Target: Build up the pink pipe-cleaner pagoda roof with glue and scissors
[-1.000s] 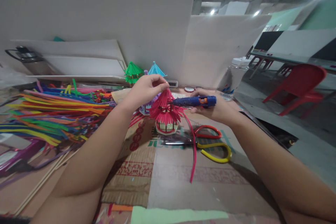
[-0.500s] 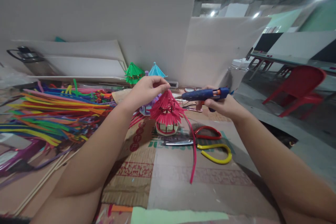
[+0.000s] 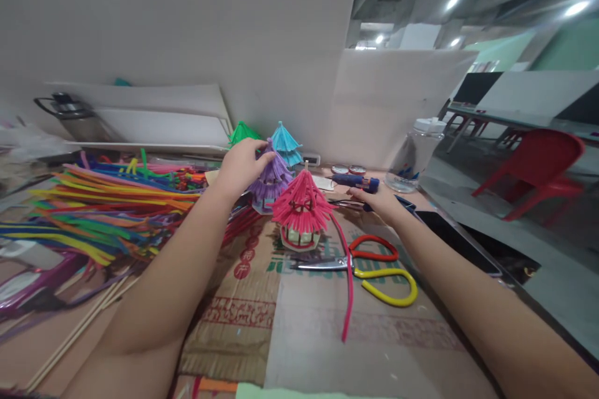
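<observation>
My left hand (image 3: 241, 165) reaches forward, fingers closed on the roof of a small purple pipe-cleaner pavilion (image 3: 272, 179). Just in front of it a pink pavilion (image 3: 302, 209) stands free on the cardboard, a long pink pipe cleaner (image 3: 349, 287) trailing from it toward me. My right hand (image 3: 380, 201) is low on the table to the right, with its fingers at the handle of a blue glue gun (image 3: 355, 182) that rests on the table. Green (image 3: 243, 132) and light blue (image 3: 286, 143) pavilions stand behind.
A big heap of coloured pipe cleaners (image 3: 93, 206) fills the left. Scissors with red and yellow handles (image 3: 374, 268) lie near the pink pavilion. A clear bottle (image 3: 414, 153), a phone (image 3: 453, 234) and wooden sticks (image 3: 70, 336) are also here. White boards (image 3: 187, 43) wall the back.
My left hand let go of the pink pavilion's top and moved back onto the purple one. My right hand carried the glue gun away to the right and lowered it to the table.
</observation>
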`<move>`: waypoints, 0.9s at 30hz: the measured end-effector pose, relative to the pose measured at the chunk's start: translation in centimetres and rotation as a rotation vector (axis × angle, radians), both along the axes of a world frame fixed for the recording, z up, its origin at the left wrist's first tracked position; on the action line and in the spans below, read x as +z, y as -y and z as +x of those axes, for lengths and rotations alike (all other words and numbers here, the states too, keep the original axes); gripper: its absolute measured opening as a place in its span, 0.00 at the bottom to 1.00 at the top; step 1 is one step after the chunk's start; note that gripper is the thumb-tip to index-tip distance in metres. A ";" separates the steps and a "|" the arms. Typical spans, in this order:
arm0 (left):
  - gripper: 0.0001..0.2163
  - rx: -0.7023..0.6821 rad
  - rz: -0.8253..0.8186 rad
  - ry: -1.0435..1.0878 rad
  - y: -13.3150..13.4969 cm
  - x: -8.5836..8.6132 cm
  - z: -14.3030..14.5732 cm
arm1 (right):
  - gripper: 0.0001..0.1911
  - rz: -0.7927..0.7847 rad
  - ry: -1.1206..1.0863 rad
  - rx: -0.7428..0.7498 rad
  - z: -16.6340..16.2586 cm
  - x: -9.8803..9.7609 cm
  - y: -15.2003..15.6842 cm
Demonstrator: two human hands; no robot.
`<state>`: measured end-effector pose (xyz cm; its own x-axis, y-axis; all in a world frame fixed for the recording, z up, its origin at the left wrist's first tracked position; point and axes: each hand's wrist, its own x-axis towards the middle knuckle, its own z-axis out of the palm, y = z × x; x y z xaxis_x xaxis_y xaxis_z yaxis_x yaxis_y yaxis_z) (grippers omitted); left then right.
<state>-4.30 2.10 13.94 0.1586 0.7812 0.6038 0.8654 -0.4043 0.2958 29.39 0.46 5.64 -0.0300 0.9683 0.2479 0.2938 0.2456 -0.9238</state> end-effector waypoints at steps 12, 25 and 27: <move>0.11 -0.080 0.231 0.302 3.2 2.7 0.9 | 0.17 0.156 0.045 -0.127 -1.6 -2.7 0.2; 0.08 -0.251 0.137 -0.149 -5.4 14.1 19.7 | 0.11 0.188 -0.012 -0.181 -0.7 -3.6 -0.7; 0.08 -0.257 0.084 -0.205 -7.0 13.5 23.9 | 0.11 0.169 -0.011 -0.193 -0.5 -3.9 -0.9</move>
<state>19.59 9.06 27.48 0.4692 0.6484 0.5995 0.7699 -0.6329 0.0820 28.91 1.37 1.70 0.1553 0.9008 0.4055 0.3403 0.3366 -0.8780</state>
